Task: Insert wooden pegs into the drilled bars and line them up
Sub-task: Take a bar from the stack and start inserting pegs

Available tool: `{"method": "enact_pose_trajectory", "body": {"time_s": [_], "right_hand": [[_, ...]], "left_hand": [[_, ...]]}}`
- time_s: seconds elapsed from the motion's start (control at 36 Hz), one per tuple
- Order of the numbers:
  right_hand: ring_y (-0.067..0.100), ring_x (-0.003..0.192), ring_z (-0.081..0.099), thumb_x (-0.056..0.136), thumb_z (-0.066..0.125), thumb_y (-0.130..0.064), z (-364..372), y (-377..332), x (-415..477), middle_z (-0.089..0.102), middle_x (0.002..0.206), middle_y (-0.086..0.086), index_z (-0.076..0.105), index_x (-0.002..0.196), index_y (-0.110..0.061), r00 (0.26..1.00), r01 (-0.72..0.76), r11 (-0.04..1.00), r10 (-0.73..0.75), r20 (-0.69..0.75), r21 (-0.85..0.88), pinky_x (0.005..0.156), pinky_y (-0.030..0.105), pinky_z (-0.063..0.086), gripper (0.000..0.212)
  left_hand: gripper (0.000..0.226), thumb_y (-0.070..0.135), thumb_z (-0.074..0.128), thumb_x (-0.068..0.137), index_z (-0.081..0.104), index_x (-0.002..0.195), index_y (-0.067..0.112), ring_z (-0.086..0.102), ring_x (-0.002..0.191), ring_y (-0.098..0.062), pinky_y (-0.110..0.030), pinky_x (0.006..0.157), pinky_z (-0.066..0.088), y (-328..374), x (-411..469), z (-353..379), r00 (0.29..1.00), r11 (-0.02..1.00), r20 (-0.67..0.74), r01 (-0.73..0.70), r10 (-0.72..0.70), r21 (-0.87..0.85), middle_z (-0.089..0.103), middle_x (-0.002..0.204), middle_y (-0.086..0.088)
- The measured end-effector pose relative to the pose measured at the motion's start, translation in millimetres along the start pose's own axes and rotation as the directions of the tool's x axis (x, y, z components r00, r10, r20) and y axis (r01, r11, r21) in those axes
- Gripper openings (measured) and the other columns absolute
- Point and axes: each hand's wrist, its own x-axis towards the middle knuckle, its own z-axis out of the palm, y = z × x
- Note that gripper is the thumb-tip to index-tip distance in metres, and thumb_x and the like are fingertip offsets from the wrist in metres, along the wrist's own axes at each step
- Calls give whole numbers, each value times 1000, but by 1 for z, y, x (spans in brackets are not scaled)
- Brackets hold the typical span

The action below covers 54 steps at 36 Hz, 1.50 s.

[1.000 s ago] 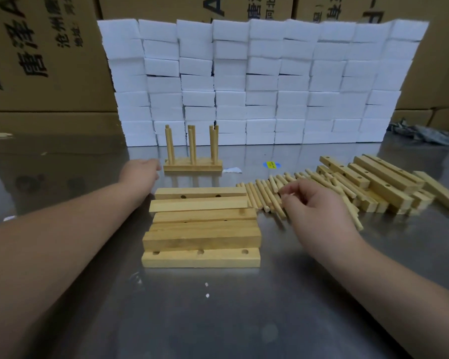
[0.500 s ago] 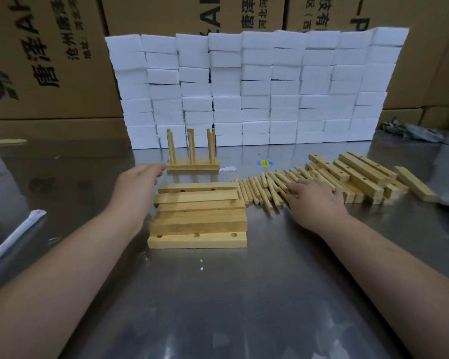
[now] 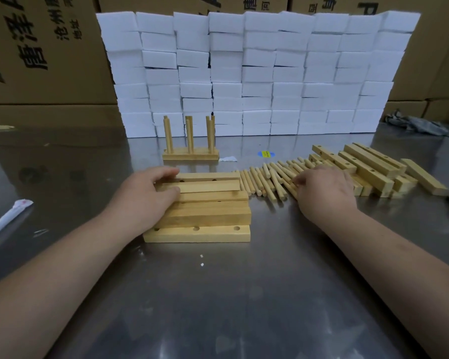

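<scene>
- Two hands are down on the table [image 3: 218, 307], each on its own supply, which I read as one fetching a bar while the other fetches a peg.
- Left hand [image 3: 145, 195], centre of frame: fingers curled over the far edge of one bar [image 3: 208, 186], thumb pressed on its near face. The clamp is on the left end only, likely so the holes along the top are not covered.
- That bar lies on top of the stack [image 3: 208, 218], second from the back. The stack is flat, bars side by side and overlapping like steps. The nearest bar has three holes face up and no pegs in them.
- Right hand [image 3: 324, 193], centre right: palm down, fingertips bent onto the loose pegs [image 3: 265, 180]. Cannot tell whether they pinch one or only rest there; the hand hides the contact.
- The pegs lie in a rough row just right of the stack, within short reach of the right hand. That seems deliberate.
- Spare bars [image 3: 368, 167] are heaped further right, touching the far end of the peg row. Some show holes.
- Pegged bars [image 3: 191, 156] stand just behind the stack, upper centre, pegs upright in threes. There look to be two bars, one behind the other, already lined up. Probably the finished row, parked clear of the hands.
- Judgement: early in the job. Most bars have no pegs.
- Foam blocks [image 3: 244, 73] are walled up behind, with cartons [image 3: 36, 47] beyond them.
</scene>
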Motion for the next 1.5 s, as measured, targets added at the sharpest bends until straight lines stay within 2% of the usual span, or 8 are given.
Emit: {"method": "enact_pose_trajectory", "body": {"time_s": [0.25, 0.39, 0.58, 0.75, 1.0, 1.14, 1.39, 1.5], "right_hand": [[27, 94, 53, 86, 47, -8, -5, 3, -3, 58, 108, 8, 61, 116, -18, 948, -1, 986, 54, -313, 168, 89, 41, 39, 34], [27, 103, 52, 94, 39, -9, -19, 4, -6, 50, 123, 11, 57, 121, -11, 854, 34, 858, 242, -461, 513, 84, 31, 37, 32], [18, 90, 57, 97, 37, -21, -29, -8, -15, 57, 108, 3, 51, 103, -30, 889, 96, 559, 324, -324, 823, 80, 41, 51, 17], [-2, 47, 44, 96, 43, -29, -25, -22, -33, 53, 65, -7, 54, 78, -33, 940, 178, 480, 173, -292, 859, 45, 19, 37, 22], [1, 45, 46, 97, 39, -19, -30, -31, -45, 58, 55, -14, 54, 82, -27, 969, 159, 244, 145, -198, 957, 42, 15, 38, 23], [4, 46, 51, 93, 42, -11, -38, -32, -49, 65, 60, -8, 54, 80, -20, 977, 117, 46, 173, -123, 992, 46, 16, 42, 19], [5, 48, 55, 82, 65, -11, -38, -40, -62, 62, 59, 7, 53, 73, -18, 986, 164, 113, -53, -159, 980, 50, 19, 43, 16], [13, 52, 55, 80, 66, -15, -35, -44, -64, 64, 64, 13, 55, 68, -17, 989, 148, 208, -60, -139, 967, 57, 32, 46, 16]], "left_hand": [[26, 35, 60, 85, 64, 110, 35, 46, 103, -10, -31, 87, 37, 0, 0, -1, 997, 990, -13, -70, 72, 123, 52, 105, 15], [30, 44, 54, 82, 63, 111, 38, 43, 107, -11, -35, 92, 38, 5, -4, -6, 996, 985, 11, -94, 93, 145, 54, 110, 14], [27, 58, 62, 62, 54, 88, 59, 31, 116, 4, -29, 102, 28, 14, -14, -10, 891, 932, 356, -343, 283, 118, 44, 115, 31], [24, 46, 69, 72, 55, 88, 57, 33, 108, 10, -19, 92, 30, 14, -12, -8, 878, 902, 368, -392, 307, 183, 44, 109, 34], [26, 42, 68, 74, 69, 100, 36, 43, 92, 19, -3, 74, 33, 15, -15, -4, 910, 900, 196, -398, 365, 175, 52, 86, 33], [14, 57, 49, 70, 53, 82, 63, 56, 74, 1, -24, 59, 41, 17, -18, -8, 951, 950, -20, -306, 308, 62, 60, 81, 27], [14, 56, 48, 74, 51, 87, 60, 56, 61, -4, -29, 59, 45, 21, -19, -7, 982, 977, -28, -190, 188, -96, 61, 81, 22], [46, 53, 70, 60, 39, 93, 52, 54, 77, 0, -19, 61, 37, 27, -20, -6, 992, 989, 8, -127, 128, -74, 52, 88, 20]]}}
